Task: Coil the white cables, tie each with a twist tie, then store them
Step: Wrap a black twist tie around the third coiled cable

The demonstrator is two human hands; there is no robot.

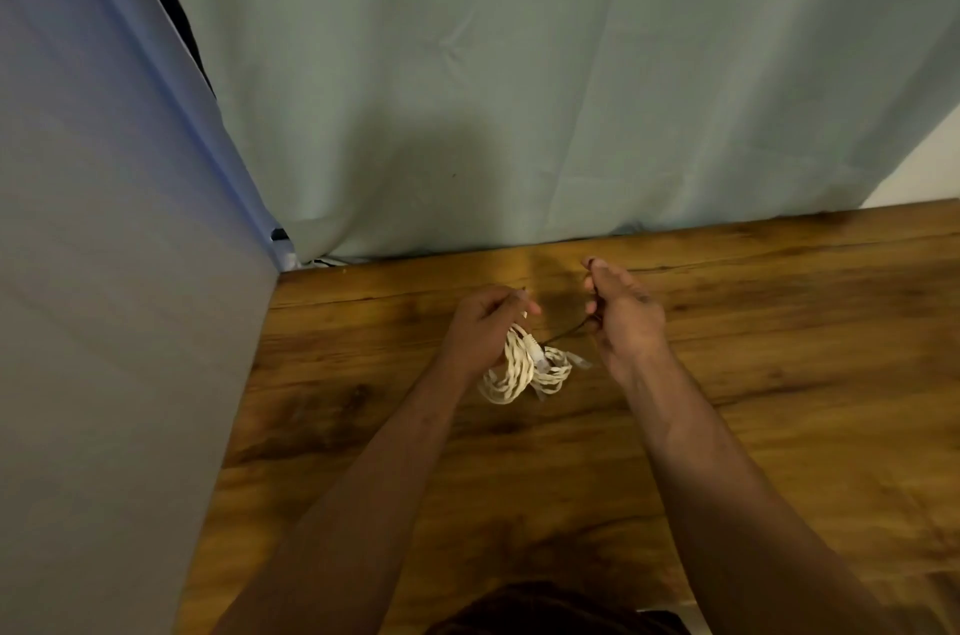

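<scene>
**Forearms stretched out, hands working a coil**

Both bare forearms run from six o'clock toward the middle of the wooden table (779,374). Left hand (483,322) has its fingers curled round the top of the coiled white cable (519,369), whose loops hang below the hand onto the tabletop at centre. Right hand (623,312), just apart at three o'clock of the coil, is turned knuckles-up and pinches a thin dark strand, likely the twist tie (566,330), which leads down to the coil. A green curtain (519,63) hangs at twelve o'clock.
</scene>
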